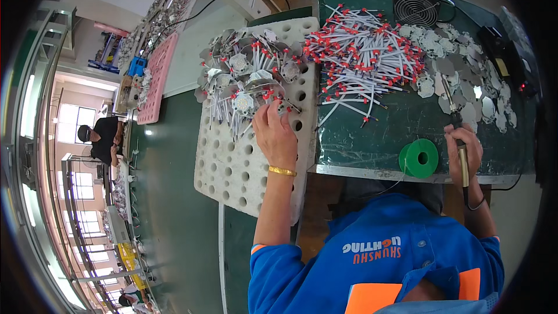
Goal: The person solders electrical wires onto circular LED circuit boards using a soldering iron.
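My left hand, with a gold bracelet at the wrist, reaches to the near edge of a heap of round metal-backed LED boards with wires. Its fingers are bent together among red-ended wires; what is between them is hidden. The heap lies on a white foam board full of round holes. My right hand grips a soldering iron, its tip pointing away from me towards loose silvery boards. Between my hands lies a large pile of white wires with red connectors.
A green spool of solder wire lies near the edge of the green bench. At the back stand a black fan and a dark device with a red light. Far left, a person sits by another bench; a pink holed board stands nearer.
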Action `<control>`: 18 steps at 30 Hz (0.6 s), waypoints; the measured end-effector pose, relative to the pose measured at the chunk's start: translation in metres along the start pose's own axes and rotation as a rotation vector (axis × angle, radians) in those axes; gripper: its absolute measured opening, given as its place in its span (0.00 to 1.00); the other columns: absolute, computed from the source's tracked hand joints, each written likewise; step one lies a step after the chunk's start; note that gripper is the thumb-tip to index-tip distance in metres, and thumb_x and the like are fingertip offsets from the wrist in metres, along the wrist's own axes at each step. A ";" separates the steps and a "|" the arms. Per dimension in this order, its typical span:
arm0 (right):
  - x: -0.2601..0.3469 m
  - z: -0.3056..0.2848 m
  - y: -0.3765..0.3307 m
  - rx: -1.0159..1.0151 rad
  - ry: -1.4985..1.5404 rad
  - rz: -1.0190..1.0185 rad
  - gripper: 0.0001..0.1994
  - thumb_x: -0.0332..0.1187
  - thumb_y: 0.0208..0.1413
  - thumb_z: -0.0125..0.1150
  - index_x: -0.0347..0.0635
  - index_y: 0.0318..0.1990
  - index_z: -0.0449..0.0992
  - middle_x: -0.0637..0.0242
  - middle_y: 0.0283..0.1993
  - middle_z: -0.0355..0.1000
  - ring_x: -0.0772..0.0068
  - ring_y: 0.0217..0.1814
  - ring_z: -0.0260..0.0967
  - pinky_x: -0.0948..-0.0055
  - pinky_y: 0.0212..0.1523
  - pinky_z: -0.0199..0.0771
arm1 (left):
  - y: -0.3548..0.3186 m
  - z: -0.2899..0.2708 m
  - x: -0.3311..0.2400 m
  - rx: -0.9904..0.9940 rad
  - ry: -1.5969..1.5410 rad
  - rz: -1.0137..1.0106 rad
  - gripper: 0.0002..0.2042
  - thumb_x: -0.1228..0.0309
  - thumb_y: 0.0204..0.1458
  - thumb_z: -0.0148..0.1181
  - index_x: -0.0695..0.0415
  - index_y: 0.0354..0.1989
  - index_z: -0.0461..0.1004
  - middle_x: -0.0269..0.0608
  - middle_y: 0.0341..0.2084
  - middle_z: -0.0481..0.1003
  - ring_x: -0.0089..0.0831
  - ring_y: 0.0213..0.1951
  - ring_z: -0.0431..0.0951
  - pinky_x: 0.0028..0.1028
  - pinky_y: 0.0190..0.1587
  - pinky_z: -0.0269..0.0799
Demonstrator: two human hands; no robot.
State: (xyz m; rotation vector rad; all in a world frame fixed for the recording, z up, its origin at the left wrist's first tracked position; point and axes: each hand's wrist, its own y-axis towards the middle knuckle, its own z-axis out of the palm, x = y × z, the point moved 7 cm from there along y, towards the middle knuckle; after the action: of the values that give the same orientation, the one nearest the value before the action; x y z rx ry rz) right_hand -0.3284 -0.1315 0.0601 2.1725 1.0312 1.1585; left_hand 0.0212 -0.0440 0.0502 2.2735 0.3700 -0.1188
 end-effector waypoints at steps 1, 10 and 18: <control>0.002 -0.002 0.001 -0.025 -0.013 -0.024 0.09 0.19 0.47 0.57 0.38 0.34 0.66 0.57 0.29 0.71 0.61 0.26 0.64 0.69 0.29 0.65 | 0.002 0.003 0.006 0.028 0.018 -0.033 0.15 0.78 0.43 0.56 0.53 0.42 0.68 0.45 0.38 0.68 0.44 0.41 0.69 0.37 0.41 0.66; -0.002 -0.009 -0.012 -0.042 0.009 -0.005 0.09 0.17 0.46 0.56 0.38 0.34 0.66 0.56 0.30 0.72 0.59 0.28 0.67 0.69 0.30 0.67 | -0.011 0.012 0.049 0.167 0.084 -0.226 0.04 0.78 0.43 0.55 0.56 0.27 0.68 0.41 0.26 0.68 0.42 0.30 0.70 0.38 0.31 0.66; -0.020 -0.025 -0.028 -0.073 -0.019 0.011 0.13 0.17 0.40 0.60 0.36 0.35 0.69 0.59 0.33 0.73 0.56 0.30 0.69 0.65 0.34 0.70 | -0.010 -0.002 0.027 0.130 0.084 -0.159 0.06 0.79 0.40 0.58 0.59 0.29 0.73 0.43 0.26 0.71 0.41 0.31 0.70 0.35 0.33 0.65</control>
State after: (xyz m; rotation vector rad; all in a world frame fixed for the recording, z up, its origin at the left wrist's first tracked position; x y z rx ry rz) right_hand -0.3673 -0.1292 0.0444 2.1307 0.9557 1.1600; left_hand 0.0440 -0.0305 0.0388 2.3797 0.6032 -0.1321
